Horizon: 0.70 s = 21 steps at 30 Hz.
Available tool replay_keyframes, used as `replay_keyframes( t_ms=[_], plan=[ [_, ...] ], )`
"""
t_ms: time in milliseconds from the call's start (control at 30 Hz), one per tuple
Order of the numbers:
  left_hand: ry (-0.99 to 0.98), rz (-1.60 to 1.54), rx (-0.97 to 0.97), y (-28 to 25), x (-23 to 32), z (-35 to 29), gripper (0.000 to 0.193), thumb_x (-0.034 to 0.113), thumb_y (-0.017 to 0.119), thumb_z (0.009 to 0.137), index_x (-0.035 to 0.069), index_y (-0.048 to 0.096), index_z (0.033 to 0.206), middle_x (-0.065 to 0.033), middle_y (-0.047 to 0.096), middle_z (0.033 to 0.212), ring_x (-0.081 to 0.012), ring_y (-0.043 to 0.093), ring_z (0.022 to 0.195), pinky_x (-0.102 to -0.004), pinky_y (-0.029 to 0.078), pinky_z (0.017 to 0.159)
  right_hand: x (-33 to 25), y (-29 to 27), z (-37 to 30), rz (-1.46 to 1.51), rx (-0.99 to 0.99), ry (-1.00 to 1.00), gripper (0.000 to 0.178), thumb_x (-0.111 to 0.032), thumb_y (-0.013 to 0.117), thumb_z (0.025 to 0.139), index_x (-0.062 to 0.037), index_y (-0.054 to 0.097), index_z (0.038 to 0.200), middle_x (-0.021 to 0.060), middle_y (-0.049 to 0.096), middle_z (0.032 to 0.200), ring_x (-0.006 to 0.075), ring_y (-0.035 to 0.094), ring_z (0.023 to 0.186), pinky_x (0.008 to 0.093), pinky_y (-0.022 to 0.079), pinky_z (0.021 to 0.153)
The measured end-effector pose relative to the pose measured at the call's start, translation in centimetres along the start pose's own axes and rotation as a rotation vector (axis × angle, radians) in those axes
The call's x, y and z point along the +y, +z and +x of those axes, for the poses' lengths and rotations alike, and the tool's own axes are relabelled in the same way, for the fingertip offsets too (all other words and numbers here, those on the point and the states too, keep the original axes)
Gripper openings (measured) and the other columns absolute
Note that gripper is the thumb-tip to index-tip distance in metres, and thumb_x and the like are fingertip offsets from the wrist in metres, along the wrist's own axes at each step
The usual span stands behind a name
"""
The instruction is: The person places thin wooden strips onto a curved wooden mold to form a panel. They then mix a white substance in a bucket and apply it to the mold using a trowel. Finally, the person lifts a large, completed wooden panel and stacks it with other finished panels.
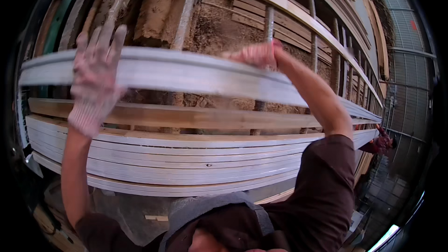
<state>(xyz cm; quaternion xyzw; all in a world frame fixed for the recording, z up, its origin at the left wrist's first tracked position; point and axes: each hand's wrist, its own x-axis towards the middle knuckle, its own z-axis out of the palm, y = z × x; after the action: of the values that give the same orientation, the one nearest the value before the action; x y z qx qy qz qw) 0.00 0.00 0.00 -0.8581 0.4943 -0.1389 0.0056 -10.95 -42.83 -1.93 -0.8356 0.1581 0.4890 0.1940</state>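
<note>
A long grey metal strip [186, 72] runs across the view at chest height, blurred by motion. My left hand [95, 79], in a white knit glove, lies flat against its left part with the fingers spread upward. My right hand [256, 55], also gloved, is curled over the strip's top edge near the middle. Below the strip lies a stack of several similar grey metal strips [186, 158] with a wooden plank [186, 116] on top.
Behind the strips stands a wall of earth and straw [210, 23] with upright steel bars [269, 18] and horizontal wooden slats [280, 18]. At the far right another person's red-gloved hand [381, 143] holds the end of the strips. A mesh fence [410, 65] closes the right side.
</note>
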Motion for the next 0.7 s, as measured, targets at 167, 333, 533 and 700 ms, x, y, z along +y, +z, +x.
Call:
replay_keyframes(
  t_ms=[167,333,533,700],
  plan=[
    [-0.162,0.177,-0.213,3.9,1.1,6.1,0.124,0.054,0.085,0.069,0.009,0.023,0.166,-0.0195,0.027,0.169,-0.0338,0.023,0.158,-0.0523,0.014,0.13,1.5,-2.6,-10.8,0.365,0.619,-0.093,0.041,-0.042,0.051,0.107,-0.0068,0.072,0.101,0.0091,0.072,0.085,0.0194,0.07,0.081,0.0402,0.058,0.079],
    [-0.065,0.01,-0.031,3.7,0.1,8.2,0.132,0.048,0.091,0.06,0.008,0.025,0.166,-0.0171,0.029,0.17,-0.033,0.031,0.155,-0.0528,0.017,0.129,-1.3,9.2,-17.4,-0.007,0.326,-0.118,0.049,-0.051,0.048,0.107,-0.0085,0.07,0.119,0.0112,0.072,0.094,0.0196,0.072,0.083,0.0341,0.06,0.074],
    [-0.206,0.171,-0.271,2.8,0.6,9.6,0.146,0.035,0.098,0.052,0.011,0.014,0.169,-0.0127,0.022,0.173,-0.0314,0.03,0.156,-0.0496,0.017,0.132,-0.8,13.0,-9.8,0.789,0.305,0.003,0.054,-0.049,0.054,0.102,0.0005,0.069,0.116,0.015,0.077,0.084,0.0235,0.07,0.058,0.041,0.057,0.055],
    [-0.231,0.196,-0.357,3.2,0.7,10.3,0.153,0.049,0.099,0.049,0.013,0.011,0.169,-0.0135,0.013,0.175,-0.0291,0.02,0.16,-0.048,0.017,0.131,-1.4,14.0,-7.6,1.366,0.401,-0.002,0.06,-0.048,0.054,0.105,0.0074,0.064,0.125,0.0146,0.078,0.088,0.0188,0.065,0.054,0.0331,0.053,0.048]
  ],
)
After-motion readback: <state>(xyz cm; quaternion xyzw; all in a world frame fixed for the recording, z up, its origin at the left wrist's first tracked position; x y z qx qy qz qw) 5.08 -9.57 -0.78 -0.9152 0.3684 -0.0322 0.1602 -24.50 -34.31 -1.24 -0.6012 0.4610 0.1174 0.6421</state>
